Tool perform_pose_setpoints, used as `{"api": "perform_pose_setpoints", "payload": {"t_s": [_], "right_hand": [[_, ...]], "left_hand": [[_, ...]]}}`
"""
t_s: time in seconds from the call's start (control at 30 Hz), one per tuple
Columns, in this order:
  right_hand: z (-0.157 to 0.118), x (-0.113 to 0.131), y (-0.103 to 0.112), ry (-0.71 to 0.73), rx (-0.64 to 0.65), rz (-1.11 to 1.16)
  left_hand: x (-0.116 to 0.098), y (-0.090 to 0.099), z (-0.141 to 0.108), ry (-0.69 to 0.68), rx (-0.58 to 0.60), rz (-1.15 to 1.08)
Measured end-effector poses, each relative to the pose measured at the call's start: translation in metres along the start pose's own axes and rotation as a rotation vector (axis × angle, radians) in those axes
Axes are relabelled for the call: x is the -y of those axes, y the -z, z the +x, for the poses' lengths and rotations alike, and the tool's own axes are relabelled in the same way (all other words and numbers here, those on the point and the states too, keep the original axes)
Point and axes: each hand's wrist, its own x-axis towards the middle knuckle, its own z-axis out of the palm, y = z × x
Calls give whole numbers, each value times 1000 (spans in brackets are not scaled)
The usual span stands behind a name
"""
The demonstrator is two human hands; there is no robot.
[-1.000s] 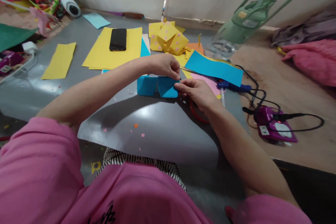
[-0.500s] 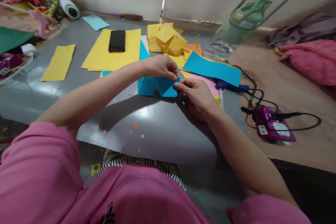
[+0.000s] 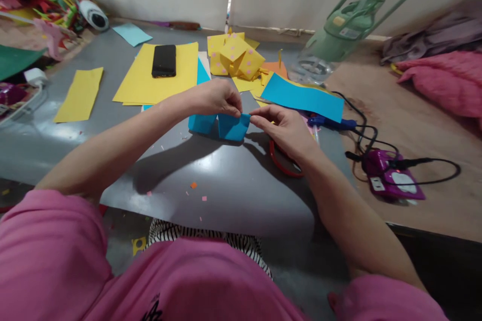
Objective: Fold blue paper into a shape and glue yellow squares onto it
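A folded piece of blue paper point(image 3: 232, 128) is held up over the grey table in front of me. Its two panels hang side by side with a notch between them. My left hand point(image 3: 221, 98) pinches its top edge from above. At its upper right corner, the thumb and forefinger of my right hand point(image 3: 278, 123) are closed on the paper's edge. Red-handled scissors point(image 3: 281, 163) lie under my right hand, partly hidden by it. Behind my hands stands a yellow folded-paper shape with pink dots point(image 3: 237, 55).
A black phone point(image 3: 164, 60) rests on yellow sheets point(image 3: 131, 77). On the right are a blue strip point(image 3: 303, 98), a blue glue gun point(image 3: 331, 123), a purple socket block point(image 3: 391, 175) with cables, and a green-topped bottle point(image 3: 339, 35). Paper scraps point(image 3: 193, 185) dot the table's front.
The blue paper has shifted slightly left, together with my left hand. My right fingers have moved up to its upper right corner, and more of the scissors shows.
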Motion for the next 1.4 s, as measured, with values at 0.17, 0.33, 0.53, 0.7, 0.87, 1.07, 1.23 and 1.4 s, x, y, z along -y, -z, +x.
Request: {"api": "perform_pose_setpoints", "payload": {"t_s": [0.17, 0.33, 0.53, 0.7, 0.87, 1.07, 1.23, 1.4], "right_hand": [[0, -1, 0, -7, 27, -1], [0, -3, 1, -3, 22, 29], [-1, -2, 1, -15, 4, 50], [-2, -2, 1, -4, -1, 66], [-1, -4, 4, -16, 13, 85], [2, -4, 8, 9, -44, 154], [0, -2, 6, 65, 35, 88], [-1, -3, 5, 76, 82, 91]], "left_hand": [[-10, -2, 1, 40, 22, 32], [-17, -2, 0, 56, -18, 85], [-13, -3, -3, 29, -41, 71], [-16, -3, -4, -1, -62, 90], [-22, -2, -4, 68, -35, 111], [-13, 1, -6, 79, 3, -46], [-8, 1, -6, 60, 61, -106], [-8, -1, -8, 18, 97, -177]]}}
